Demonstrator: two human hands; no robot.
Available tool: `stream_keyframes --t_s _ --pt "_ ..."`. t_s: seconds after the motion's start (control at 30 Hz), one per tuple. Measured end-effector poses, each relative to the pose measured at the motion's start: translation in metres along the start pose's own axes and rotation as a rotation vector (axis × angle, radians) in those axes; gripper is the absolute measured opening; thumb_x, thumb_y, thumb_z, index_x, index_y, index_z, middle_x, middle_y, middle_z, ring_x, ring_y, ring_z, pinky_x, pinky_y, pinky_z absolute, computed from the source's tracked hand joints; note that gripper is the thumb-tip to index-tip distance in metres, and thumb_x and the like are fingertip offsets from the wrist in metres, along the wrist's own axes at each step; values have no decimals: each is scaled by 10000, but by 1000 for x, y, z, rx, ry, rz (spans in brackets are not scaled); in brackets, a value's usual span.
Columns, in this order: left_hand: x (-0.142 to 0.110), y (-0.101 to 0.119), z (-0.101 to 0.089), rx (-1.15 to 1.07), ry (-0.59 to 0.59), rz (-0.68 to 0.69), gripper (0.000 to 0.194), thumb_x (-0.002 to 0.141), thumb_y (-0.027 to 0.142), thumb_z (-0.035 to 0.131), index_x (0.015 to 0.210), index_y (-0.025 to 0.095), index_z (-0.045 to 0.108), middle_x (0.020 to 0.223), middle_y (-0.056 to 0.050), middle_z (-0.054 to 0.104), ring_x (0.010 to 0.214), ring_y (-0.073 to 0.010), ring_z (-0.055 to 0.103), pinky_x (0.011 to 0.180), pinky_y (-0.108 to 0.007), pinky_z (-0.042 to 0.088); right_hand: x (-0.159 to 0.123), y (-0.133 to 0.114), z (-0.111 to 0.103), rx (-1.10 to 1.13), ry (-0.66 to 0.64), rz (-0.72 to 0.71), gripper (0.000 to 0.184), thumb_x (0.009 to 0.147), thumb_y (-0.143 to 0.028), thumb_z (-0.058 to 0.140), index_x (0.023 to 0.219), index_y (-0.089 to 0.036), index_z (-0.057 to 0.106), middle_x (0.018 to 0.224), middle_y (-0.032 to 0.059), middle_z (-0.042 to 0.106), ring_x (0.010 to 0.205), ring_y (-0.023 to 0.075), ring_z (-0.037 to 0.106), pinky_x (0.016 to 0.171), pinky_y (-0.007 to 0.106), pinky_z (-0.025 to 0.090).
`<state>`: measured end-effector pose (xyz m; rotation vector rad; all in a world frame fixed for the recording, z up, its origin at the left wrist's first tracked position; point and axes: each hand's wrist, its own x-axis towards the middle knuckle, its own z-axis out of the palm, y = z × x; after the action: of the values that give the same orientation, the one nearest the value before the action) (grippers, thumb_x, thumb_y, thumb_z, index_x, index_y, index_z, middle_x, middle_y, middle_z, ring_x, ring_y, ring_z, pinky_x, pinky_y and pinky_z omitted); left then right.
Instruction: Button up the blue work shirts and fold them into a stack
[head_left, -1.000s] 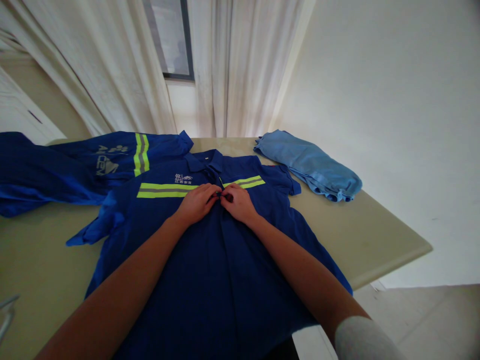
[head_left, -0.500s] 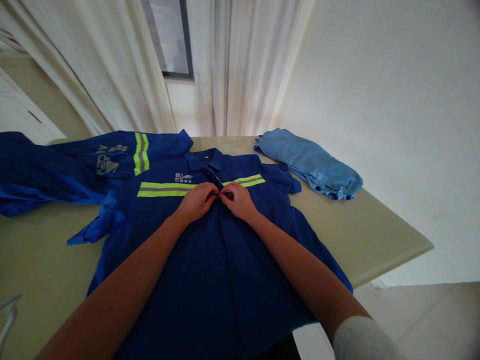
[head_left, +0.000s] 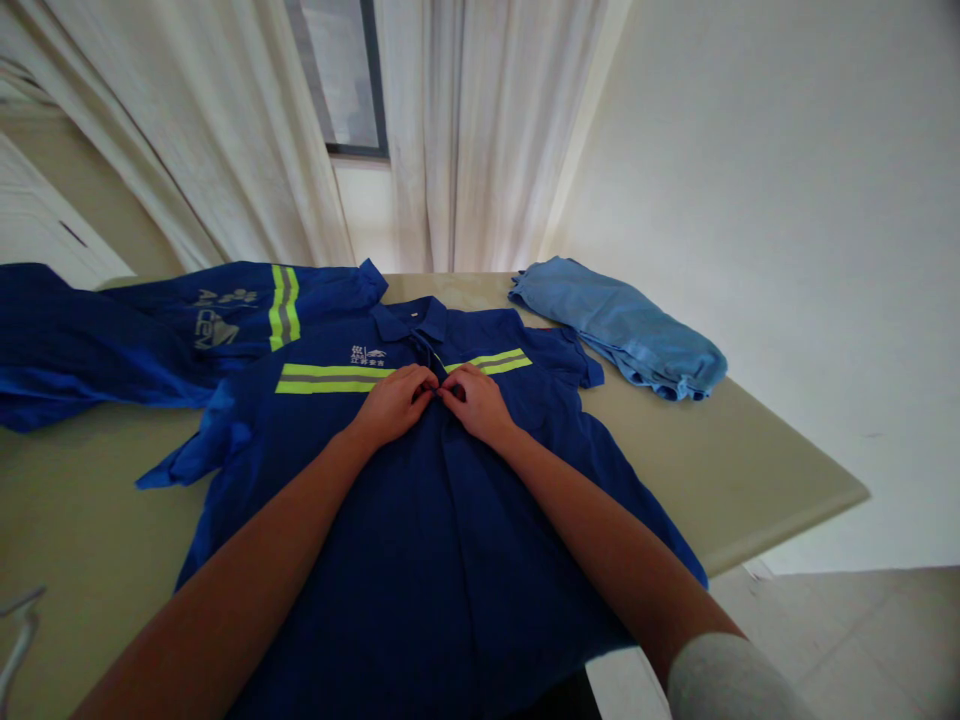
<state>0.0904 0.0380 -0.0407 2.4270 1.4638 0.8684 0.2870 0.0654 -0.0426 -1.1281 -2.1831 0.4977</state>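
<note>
A dark blue work shirt (head_left: 420, 540) with yellow-and-grey reflective strips lies front up, its collar pointing away from me. At chest height my left hand (head_left: 396, 402) pinches the front placket between thumb and fingers. Right beside it, my right hand (head_left: 478, 402) pinches the same placket from the other side, the fingertips of both hands almost meeting. Whatever small fastening sits between the fingertips is too hidden to make out. Above the hands the front is parted a little below the collar.
Another blue garment (head_left: 150, 335) with a reflective strip lies to the left on the pale table (head_left: 750, 470). A folded light blue garment (head_left: 619, 320) rests at the back right. Part of a white hanger-like object (head_left: 19, 635) shows at the lower left. Curtains (head_left: 495, 130) hang behind the table.
Both hands stay at the same spot on the placket, with only small finger movements. The fingertips have drawn slightly closer together; the garments lie as before.
</note>
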Motion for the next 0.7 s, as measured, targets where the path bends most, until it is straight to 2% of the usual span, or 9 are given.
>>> stream_keyframes --t_s 0.17,0.33,0.53,0.7 --pt "0 -2 1 24 18 6 131 952 182 550 1007 214 664 975 -64 705 968 -243 653 908 -386 507 0 -2 0 10 5 32 18 938 -231 728 928 -220 737 978 13 674 797 156 594 768 284 448" --pt "0 -4 1 27 15 -26 116 950 199 576 1000 212 679 946 -62 712 946 -244 656 887 -384 514 0 -2 0 32 12 32 25 936 -218 728 919 -220 745 987 16 681 813 157 604 788 286 459" --pt "0 -4 1 33 7 30 134 965 182 524 1017 213 643 1017 -76 700 1018 -257 633 917 -399 500 1 0 1 74 3 12 61 918 -163 727 931 -213 759 1024 18 687 795 143 605 777 275 465" --pt "0 0 0 68 -17 15 147 964 194 510 1028 226 639 1034 -75 708 1001 -268 626 912 -414 496 2 1 2 43 -16 46 55 925 -201 725 923 -222 776 988 20 682 802 159 606 780 293 467"
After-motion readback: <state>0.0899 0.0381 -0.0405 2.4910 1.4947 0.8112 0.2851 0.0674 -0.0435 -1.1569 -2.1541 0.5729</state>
